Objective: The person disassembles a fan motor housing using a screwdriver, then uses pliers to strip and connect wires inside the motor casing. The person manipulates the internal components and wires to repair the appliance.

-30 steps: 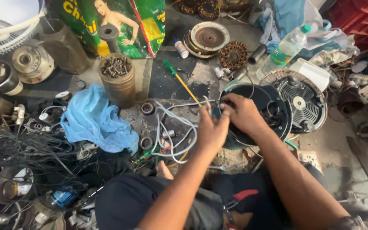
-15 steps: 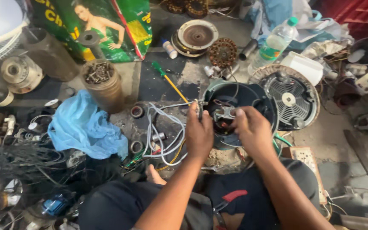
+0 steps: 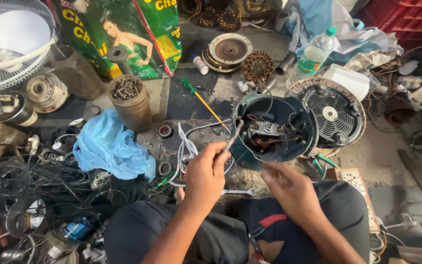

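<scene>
The dark teal motor housing (image 3: pixel 274 129), a round shell tipped on edge so its open side faces the camera, sits just right of the frame's centre with windings and thin wires showing inside. The left hand (image 3: pixel 205 176) comes up from the lower middle of the frame, wrist bent back, fingers curled tight around a slim rod-like tool (image 3: pixel 234 136) whose tip points up and right toward the housing's left rim; whether the tip touches the rim cannot be told. The right hand (image 3: pixel 289 186) lies low and to the right of it, palm down, fingers half curled just under the housing's lower edge, holding nothing that shows; whether it touches the shell cannot be told. Two forearms, two hands, one tool in grip. Just right of the housing lies one round grille cover (image 3: pixel 329 112) with radial slats, its edge partly behind the shell. One green-handled screwdriver (image 3: pixel 202 99) lies above and left of the housing, and one spanner (image 3: pixel 239 192) lies on the floor between the two hands. One blue cloth (image 3: pixel 108 146) is bunched at centre left, one tin of screws (image 3: pixel 129 100) stands above it, and one plastic bottle (image 3: pixel 312 56) stands at upper right.
</scene>
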